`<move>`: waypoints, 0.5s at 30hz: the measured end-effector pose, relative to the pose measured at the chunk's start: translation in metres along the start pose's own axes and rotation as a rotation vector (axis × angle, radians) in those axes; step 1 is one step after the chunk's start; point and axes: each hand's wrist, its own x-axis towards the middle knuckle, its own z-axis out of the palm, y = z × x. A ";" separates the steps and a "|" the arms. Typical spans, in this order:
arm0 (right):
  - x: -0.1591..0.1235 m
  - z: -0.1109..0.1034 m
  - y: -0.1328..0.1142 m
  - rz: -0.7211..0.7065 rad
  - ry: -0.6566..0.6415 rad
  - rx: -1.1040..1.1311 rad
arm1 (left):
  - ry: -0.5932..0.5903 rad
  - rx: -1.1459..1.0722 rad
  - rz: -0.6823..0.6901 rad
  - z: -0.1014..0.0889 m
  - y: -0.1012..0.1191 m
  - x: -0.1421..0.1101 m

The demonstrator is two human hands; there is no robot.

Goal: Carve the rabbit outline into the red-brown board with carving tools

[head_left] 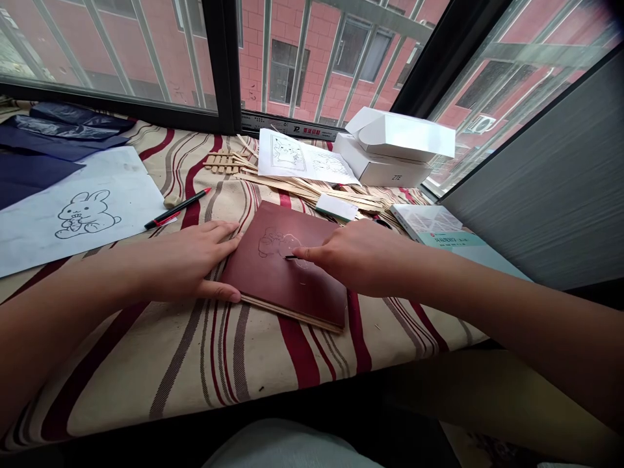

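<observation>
A dark red board (273, 273) lies on the striped cloth with a faint outline of a figure scratched into its top. My left hand (195, 260) rests flat against the board's left edge, fingers stretched out, steadying it. My right hand (351, 257) is closed in a pinch around a small carving tool (291, 257), whose tip touches the board just below the scratched outline. Most of the tool is hidden inside the fingers.
A rabbit drawing (82, 214) on white paper lies at the left beside dark blue carbon sheets (43, 140). A red and black pen (178, 208), wooden sticks (292, 185), another drawing sheet (302, 159), white boxes (390, 149) and a booklet (439, 227) lie behind the board.
</observation>
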 end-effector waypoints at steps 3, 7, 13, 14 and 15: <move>0.003 -0.014 -0.004 -0.074 -0.032 -0.132 | -0.007 -0.007 0.005 -0.002 0.001 0.001; 0.016 -0.033 -0.003 -0.141 -0.053 -0.201 | -0.058 0.008 -0.012 -0.010 0.004 0.002; 0.041 -0.046 0.014 -0.142 -0.196 0.027 | -0.055 -0.021 -0.020 -0.014 0.007 0.002; 0.042 -0.044 0.016 -0.148 -0.222 0.075 | -0.058 -0.023 -0.018 -0.015 0.007 0.002; 0.042 -0.042 0.017 -0.130 -0.185 0.126 | -0.063 -0.020 -0.016 -0.015 0.007 0.002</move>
